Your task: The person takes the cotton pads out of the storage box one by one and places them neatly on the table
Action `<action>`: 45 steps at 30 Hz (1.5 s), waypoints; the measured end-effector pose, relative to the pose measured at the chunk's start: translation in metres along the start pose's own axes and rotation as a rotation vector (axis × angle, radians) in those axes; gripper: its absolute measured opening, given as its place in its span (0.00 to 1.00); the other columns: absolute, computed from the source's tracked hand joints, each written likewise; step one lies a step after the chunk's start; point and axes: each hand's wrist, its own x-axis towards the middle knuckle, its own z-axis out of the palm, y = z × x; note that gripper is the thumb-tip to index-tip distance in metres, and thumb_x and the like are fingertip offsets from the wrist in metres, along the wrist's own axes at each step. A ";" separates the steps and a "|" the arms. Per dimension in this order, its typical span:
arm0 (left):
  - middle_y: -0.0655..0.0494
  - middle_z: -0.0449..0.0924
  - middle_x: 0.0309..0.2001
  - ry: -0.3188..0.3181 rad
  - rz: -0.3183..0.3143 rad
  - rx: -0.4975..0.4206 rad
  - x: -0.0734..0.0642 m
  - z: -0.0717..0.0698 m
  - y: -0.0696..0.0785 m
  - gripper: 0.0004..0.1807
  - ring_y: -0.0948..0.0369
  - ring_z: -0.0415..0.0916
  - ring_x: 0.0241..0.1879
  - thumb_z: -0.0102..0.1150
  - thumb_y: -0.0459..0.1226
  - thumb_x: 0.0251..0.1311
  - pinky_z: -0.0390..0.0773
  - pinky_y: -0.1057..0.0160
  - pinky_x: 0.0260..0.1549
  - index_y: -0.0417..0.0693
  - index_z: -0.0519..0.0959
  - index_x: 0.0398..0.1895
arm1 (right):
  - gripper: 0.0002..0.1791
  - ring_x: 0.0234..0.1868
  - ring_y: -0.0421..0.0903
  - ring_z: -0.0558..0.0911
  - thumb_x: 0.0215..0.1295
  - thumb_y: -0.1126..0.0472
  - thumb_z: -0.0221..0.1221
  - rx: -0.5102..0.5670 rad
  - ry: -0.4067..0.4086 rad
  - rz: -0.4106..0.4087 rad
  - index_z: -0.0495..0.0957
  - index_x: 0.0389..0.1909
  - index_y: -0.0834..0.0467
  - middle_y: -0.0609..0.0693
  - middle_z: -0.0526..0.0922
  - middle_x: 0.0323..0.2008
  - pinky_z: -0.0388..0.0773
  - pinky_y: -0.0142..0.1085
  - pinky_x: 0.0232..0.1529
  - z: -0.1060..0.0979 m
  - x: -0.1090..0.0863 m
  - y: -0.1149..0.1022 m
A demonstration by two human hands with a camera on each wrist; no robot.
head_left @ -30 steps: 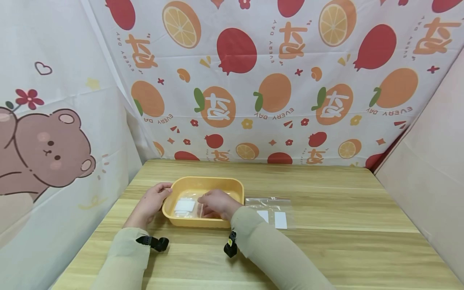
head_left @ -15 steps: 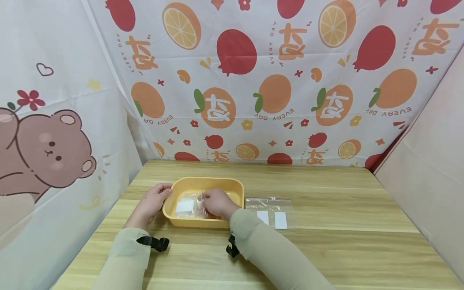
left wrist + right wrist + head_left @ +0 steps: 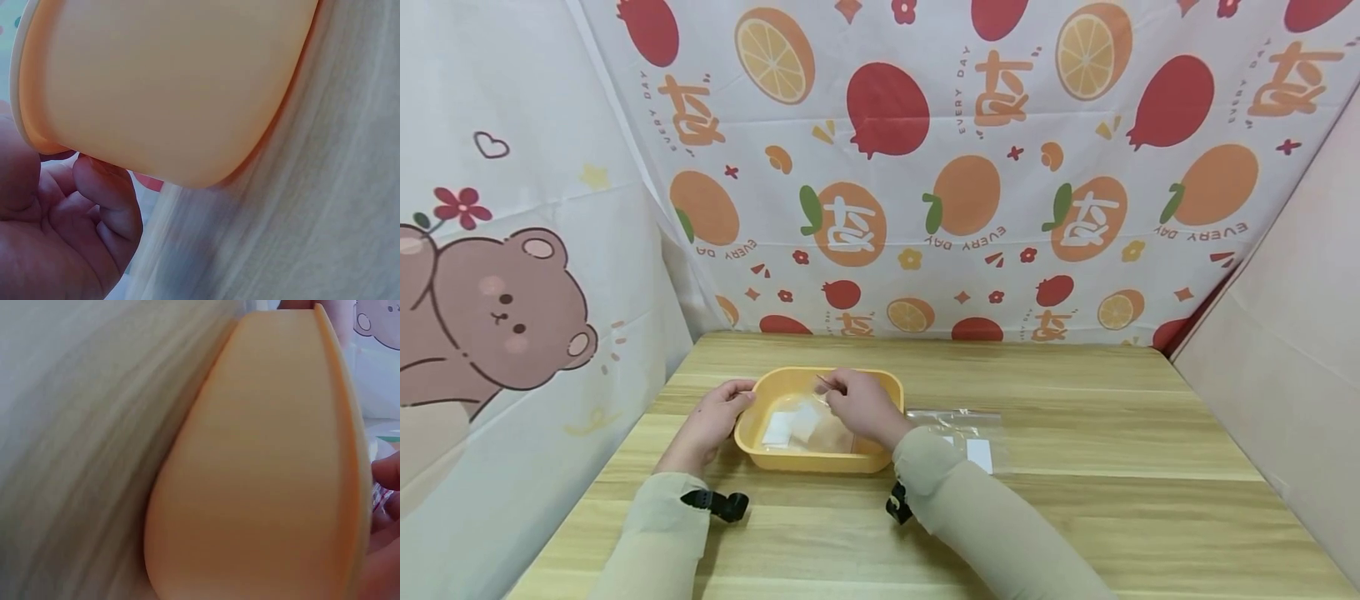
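A yellow plastic basin [image 3: 820, 462] stands on the wooden table, holding clear plastic bags [image 3: 832, 433] with white labels [image 3: 777, 429]. My left hand [image 3: 718, 417] grips its left end; in the left wrist view, curled fingers [image 3: 109, 194] of that hand lie under the rim. Over the basin's right part, my right hand [image 3: 867, 408] pinches the upper edge of one clear bag, which is raised at a slant. In the right wrist view, the basin wall [image 3: 269, 456] hides most of that hand and the bag.
Right of the basin, another clear plastic bag [image 3: 1000, 425] with white labels lies flat on the table [image 3: 1112, 517], partly behind the right sleeve. A fruit-print cloth [image 3: 895, 192] hangs along the back edge, and a bear-print cloth [image 3: 535, 308] hangs at the left.
My right hand has risen and moved slightly right and back, drawing up the edge of a clear bag inside the basin. My left hand has stayed on the rim.
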 end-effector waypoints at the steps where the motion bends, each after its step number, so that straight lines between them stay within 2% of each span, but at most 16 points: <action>1: 0.34 0.67 0.66 0.000 0.001 -0.001 0.000 0.000 0.000 0.26 0.53 0.75 0.53 0.41 0.43 0.81 0.81 0.62 0.43 0.36 0.63 0.72 | 0.09 0.31 0.37 0.78 0.75 0.63 0.55 -0.004 -0.010 -0.005 0.84 0.45 0.54 0.41 0.85 0.42 0.73 0.32 0.27 -0.003 -0.001 -0.002; 4: 0.34 0.67 0.66 0.005 0.008 0.009 -0.001 -0.001 -0.001 0.26 0.52 0.75 0.54 0.41 0.42 0.81 0.80 0.62 0.43 0.36 0.63 0.72 | 0.09 0.35 0.36 0.82 0.75 0.62 0.56 -0.030 -0.030 -0.036 0.84 0.47 0.55 0.42 0.86 0.44 0.76 0.31 0.30 -0.012 -0.004 -0.007; 6: 0.34 0.67 0.66 0.008 0.007 0.015 -0.002 -0.001 -0.001 0.25 0.52 0.75 0.53 0.41 0.42 0.81 0.80 0.62 0.43 0.36 0.63 0.72 | 0.08 0.32 0.37 0.82 0.76 0.61 0.56 -0.073 -0.037 -0.054 0.84 0.46 0.54 0.42 0.86 0.42 0.75 0.31 0.27 -0.019 -0.007 -0.010; 11: 0.34 0.67 0.66 0.014 -0.002 0.026 -0.005 0.001 0.002 0.25 0.53 0.75 0.52 0.41 0.42 0.81 0.81 0.61 0.42 0.36 0.64 0.72 | 0.09 0.22 0.37 0.73 0.78 0.61 0.52 -0.194 -0.031 -0.080 0.82 0.47 0.52 0.40 0.85 0.41 0.68 0.31 0.21 -0.039 -0.014 -0.015; 13: 0.34 0.68 0.66 0.013 -0.001 0.021 -0.005 0.001 0.002 0.25 0.53 0.76 0.51 0.41 0.42 0.81 0.81 0.60 0.41 0.36 0.64 0.72 | 0.10 0.23 0.38 0.71 0.78 0.61 0.50 -0.216 -0.019 -0.095 0.80 0.48 0.52 0.40 0.84 0.42 0.69 0.31 0.22 -0.049 -0.019 -0.018; 15: 0.34 0.68 0.66 0.009 0.001 0.016 -0.004 0.001 0.003 0.25 0.54 0.76 0.50 0.41 0.42 0.81 0.81 0.60 0.41 0.36 0.64 0.72 | 0.09 0.27 0.37 0.75 0.77 0.62 0.50 -0.212 -0.012 -0.110 0.79 0.47 0.52 0.40 0.84 0.41 0.73 0.32 0.27 -0.059 -0.024 -0.019; 18: 0.34 0.68 0.65 0.006 0.003 0.005 -0.003 0.001 0.003 0.25 0.54 0.77 0.49 0.41 0.42 0.81 0.81 0.60 0.40 0.36 0.64 0.72 | 0.09 0.38 0.36 0.81 0.77 0.63 0.49 -0.171 -0.013 -0.129 0.77 0.47 0.52 0.41 0.83 0.42 0.79 0.33 0.40 -0.072 -0.033 -0.020; 21: 0.34 0.68 0.65 0.005 0.006 0.001 -0.003 0.000 0.002 0.25 0.55 0.77 0.49 0.42 0.42 0.80 0.81 0.60 0.40 0.36 0.64 0.72 | 0.09 0.45 0.35 0.83 0.76 0.64 0.49 -0.130 -0.030 -0.141 0.78 0.47 0.53 0.41 0.84 0.43 0.79 0.35 0.50 -0.082 -0.042 -0.018; 25: 0.34 0.68 0.65 0.001 0.009 -0.001 -0.002 0.000 0.001 0.25 0.55 0.76 0.49 0.42 0.41 0.80 0.81 0.60 0.41 0.36 0.64 0.72 | 0.12 0.46 0.33 0.84 0.76 0.65 0.50 -0.134 -0.057 -0.179 0.80 0.50 0.55 0.40 0.86 0.46 0.78 0.35 0.53 -0.095 -0.054 -0.015; 33: 0.34 0.68 0.66 0.000 0.010 -0.001 -0.004 -0.001 0.001 0.25 0.55 0.76 0.49 0.42 0.42 0.80 0.81 0.61 0.41 0.36 0.64 0.72 | 0.13 0.45 0.38 0.85 0.78 0.66 0.49 -0.081 -0.193 -0.209 0.81 0.52 0.57 0.43 0.86 0.45 0.81 0.36 0.49 -0.128 -0.078 -0.013; 38: 0.34 0.68 0.66 0.001 0.010 -0.002 -0.004 0.001 0.001 0.25 0.53 0.76 0.51 0.41 0.42 0.81 0.80 0.61 0.42 0.36 0.64 0.72 | 0.12 0.40 0.41 0.86 0.76 0.67 0.51 -0.173 -0.289 -0.219 0.83 0.46 0.53 0.41 0.86 0.38 0.83 0.37 0.44 -0.156 -0.094 -0.003; 45: 0.35 0.68 0.66 0.008 0.002 -0.011 -0.002 0.001 -0.001 0.25 0.53 0.75 0.52 0.42 0.42 0.81 0.80 0.62 0.42 0.37 0.64 0.72 | 0.15 0.35 0.45 0.86 0.74 0.71 0.48 -0.185 -0.458 -0.101 0.83 0.42 0.55 0.46 0.86 0.34 0.84 0.42 0.39 -0.194 -0.116 0.024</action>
